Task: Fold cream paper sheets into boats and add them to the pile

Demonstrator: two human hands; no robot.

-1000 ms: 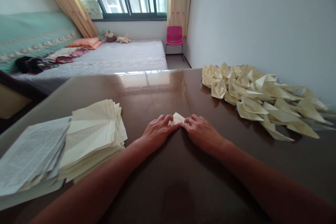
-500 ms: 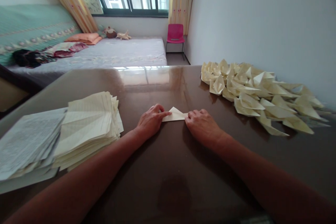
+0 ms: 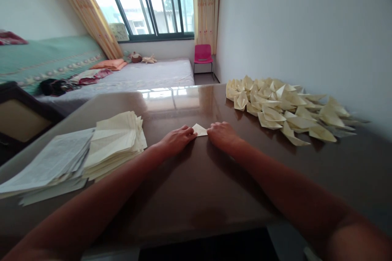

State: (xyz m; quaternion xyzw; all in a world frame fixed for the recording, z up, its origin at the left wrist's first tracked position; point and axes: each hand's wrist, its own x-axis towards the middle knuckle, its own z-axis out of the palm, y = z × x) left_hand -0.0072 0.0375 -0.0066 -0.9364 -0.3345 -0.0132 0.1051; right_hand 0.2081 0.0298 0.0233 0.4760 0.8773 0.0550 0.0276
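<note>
fingers (image 3: 191,130) of both hands pinch folded paper's (image 3: 200,130) ends — bare tabletop (image 3: 183,179) nearer.

Small folded cream paper piece, flat on the table

Your small folded cream paper piece (image 3: 200,131) lies low on the glossy brown table (image 3: 183,187), in front of you near the middle. Visible part roughly triangular, peak pointing away from you; both ends covered, full outline can't be told. Your thick stack of cream, faintly lined paper sheets (image 3: 112,136) sits to the left, edges uneven, top sheet creased. Your pile of pointed, folded cream paper shapes (image 3: 271,114) spreads at the right, many overlapping, some hollow.
</note>
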